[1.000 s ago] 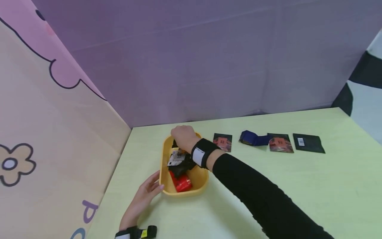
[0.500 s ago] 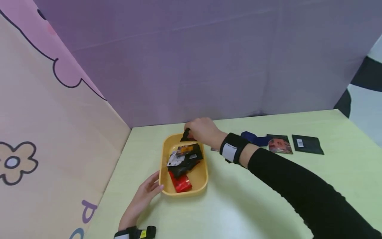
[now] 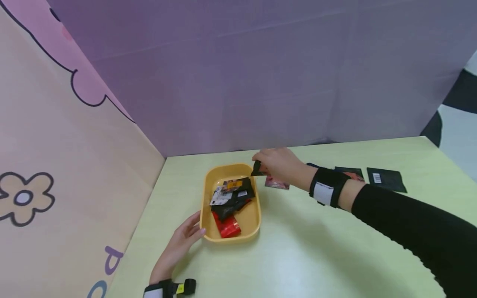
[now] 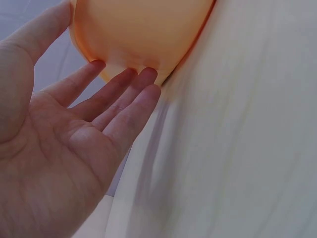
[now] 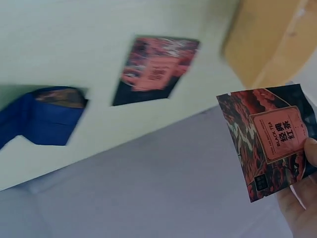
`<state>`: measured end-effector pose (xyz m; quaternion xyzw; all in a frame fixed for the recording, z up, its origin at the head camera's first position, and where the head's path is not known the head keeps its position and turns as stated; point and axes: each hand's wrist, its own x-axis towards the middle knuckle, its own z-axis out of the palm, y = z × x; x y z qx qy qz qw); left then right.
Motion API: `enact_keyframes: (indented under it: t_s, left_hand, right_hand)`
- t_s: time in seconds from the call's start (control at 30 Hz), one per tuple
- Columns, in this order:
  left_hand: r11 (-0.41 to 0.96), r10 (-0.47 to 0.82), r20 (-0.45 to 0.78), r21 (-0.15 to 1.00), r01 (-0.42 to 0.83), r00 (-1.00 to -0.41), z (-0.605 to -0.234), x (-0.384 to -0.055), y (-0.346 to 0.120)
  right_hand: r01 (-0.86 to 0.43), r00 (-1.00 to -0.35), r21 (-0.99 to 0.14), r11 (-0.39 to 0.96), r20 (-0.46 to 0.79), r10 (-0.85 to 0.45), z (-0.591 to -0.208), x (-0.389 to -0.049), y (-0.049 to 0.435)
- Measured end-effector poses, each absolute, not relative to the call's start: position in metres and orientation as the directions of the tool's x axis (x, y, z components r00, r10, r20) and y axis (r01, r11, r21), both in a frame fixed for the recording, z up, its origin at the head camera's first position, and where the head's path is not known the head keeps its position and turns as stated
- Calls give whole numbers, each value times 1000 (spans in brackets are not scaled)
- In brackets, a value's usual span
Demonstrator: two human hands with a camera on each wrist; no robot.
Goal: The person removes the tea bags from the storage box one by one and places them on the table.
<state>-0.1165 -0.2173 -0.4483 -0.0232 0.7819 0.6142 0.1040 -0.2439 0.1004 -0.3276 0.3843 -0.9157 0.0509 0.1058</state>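
A black tea sachet [image 5: 270, 134] with a red label is pinched between thumb and fingers of my right hand [image 3: 279, 162]. That hand is above the table, just right of the far end of a yellow plastic basket [image 3: 250, 234]. My left hand [image 3: 181, 240] touches the basket's near left corner; in the left wrist view its extended fingers [image 4: 126, 116] rest against the outer wall. Inside the basket lie a red packet [image 3: 228, 227] and several overlapping dark packets [image 3: 234, 198], one with a white printed face.
On the table, right of the basket, lies a matching sachet [image 5: 155, 69]. Past it are a folded dark blue wrapper [image 5: 52, 114], another red-labelled sachet [image 3: 354, 174] partly behind the wrist, and a black packet [image 3: 389, 180] with a barcode. A grey-purple cloth [image 3: 238, 82] hangs behind.
My right hand has come up out of the basket with the tea sachet and travelled right, past the rim. My left hand and the basket stay in place.
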Motion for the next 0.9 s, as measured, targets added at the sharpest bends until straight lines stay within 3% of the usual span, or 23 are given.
enact_keyframes:
  t_s: [0.27,0.53,0.7,0.9]
  left_hand:
    - [226,106,-187,961,-159,-977,-450,-117,-218]
    - [220,109,-184,963,-157,-977,-448,-117,-219]
    - [237,87,-209,954,-184,-974,-448,-119,-217]
    - [250,70,-218,948,-194,-973,-448,-119,-216]
  right_hand:
    - [-732,-668,90,675,101,-738,-352,-235,125]
    - [-765,-616,127,632,142,-775,-373,-228,127]
    - [-771,-603,128,624,169,-779,-383,-218,127]
    - [-771,-627,60,634,106,-772,-401,-205,127]
